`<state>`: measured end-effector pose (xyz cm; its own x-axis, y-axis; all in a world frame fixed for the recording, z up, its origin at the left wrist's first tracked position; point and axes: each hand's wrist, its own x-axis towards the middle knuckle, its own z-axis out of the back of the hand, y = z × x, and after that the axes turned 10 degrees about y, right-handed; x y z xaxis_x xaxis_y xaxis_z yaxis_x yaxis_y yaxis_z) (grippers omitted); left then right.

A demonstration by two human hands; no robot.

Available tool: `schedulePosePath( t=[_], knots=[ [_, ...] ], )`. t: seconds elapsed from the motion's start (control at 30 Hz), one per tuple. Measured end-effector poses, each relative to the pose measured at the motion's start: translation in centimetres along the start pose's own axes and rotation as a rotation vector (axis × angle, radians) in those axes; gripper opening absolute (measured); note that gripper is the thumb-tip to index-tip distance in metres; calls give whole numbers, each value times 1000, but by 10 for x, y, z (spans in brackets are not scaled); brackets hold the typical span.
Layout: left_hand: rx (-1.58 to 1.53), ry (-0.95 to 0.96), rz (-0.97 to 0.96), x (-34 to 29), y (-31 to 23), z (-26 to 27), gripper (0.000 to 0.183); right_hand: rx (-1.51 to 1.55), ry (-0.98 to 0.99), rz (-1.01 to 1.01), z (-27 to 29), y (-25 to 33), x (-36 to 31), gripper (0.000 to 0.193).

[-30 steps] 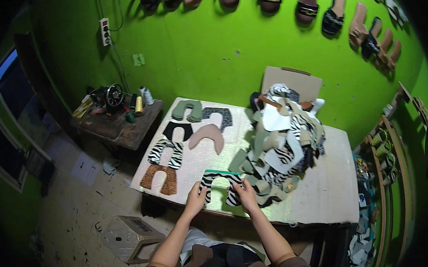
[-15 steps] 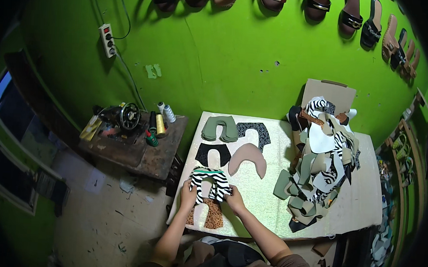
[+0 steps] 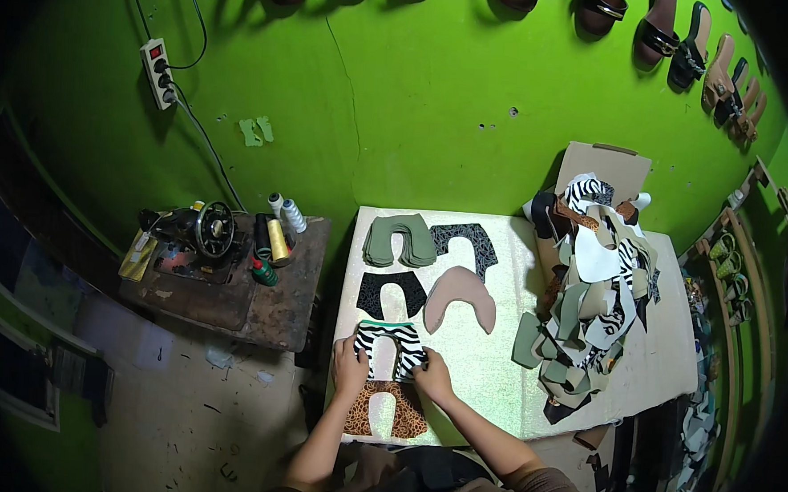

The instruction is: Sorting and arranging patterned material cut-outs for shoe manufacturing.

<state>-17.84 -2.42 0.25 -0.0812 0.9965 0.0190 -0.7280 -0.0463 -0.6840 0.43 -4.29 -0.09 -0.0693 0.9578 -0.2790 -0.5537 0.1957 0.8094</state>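
Both my hands grip the legs of a zebra-striped, U-shaped shoe-upper piece (image 3: 387,336) with a green top edge, perhaps a stack of them. My left hand (image 3: 349,370) has its fingers bent round the left leg; my right hand (image 3: 432,377) pinches the right leg. It lies low over the white table, opening toward me. Nearest me is a leopard-print piece (image 3: 409,413) of similar shape. Just beyond the zebra one sits a black piece (image 3: 374,296), with a dusty-pink curved piece (image 3: 461,294) to its right. Farther back are stacked green pieces (image 3: 413,247) and a dark patterned piece (image 3: 473,239).
A heap of mixed offcuts (image 3: 587,301) covers the table's right part, before an upright cardboard flap (image 3: 603,161). At left, a sewing machine (image 3: 201,230) and thread spools (image 3: 278,240) stand on a worn wooden table (image 3: 294,285). Sandals (image 3: 659,28) hang on the green wall.
The zebra-striped piece has been lowered and straightened between my hands, and more of the leopard-print piece shows beneath it. My view has shifted a little.
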Motion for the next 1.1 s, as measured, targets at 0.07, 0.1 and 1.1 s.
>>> schedulePosePath(
  t=[0.07, 0.1, 1.1],
  knots=[
    [113, 24, 0, 1, 3, -1, 43, -131, 0, -21, -1, 3, 2, 56],
    [181, 8, 59, 2, 0, -2, 54, -162, -65, -12, -3, 4, 3, 59],
    [670, 305, 85, 3, 1, -20, 88, -507, -101, 153, -42, 8, 14, 61]
  ],
)
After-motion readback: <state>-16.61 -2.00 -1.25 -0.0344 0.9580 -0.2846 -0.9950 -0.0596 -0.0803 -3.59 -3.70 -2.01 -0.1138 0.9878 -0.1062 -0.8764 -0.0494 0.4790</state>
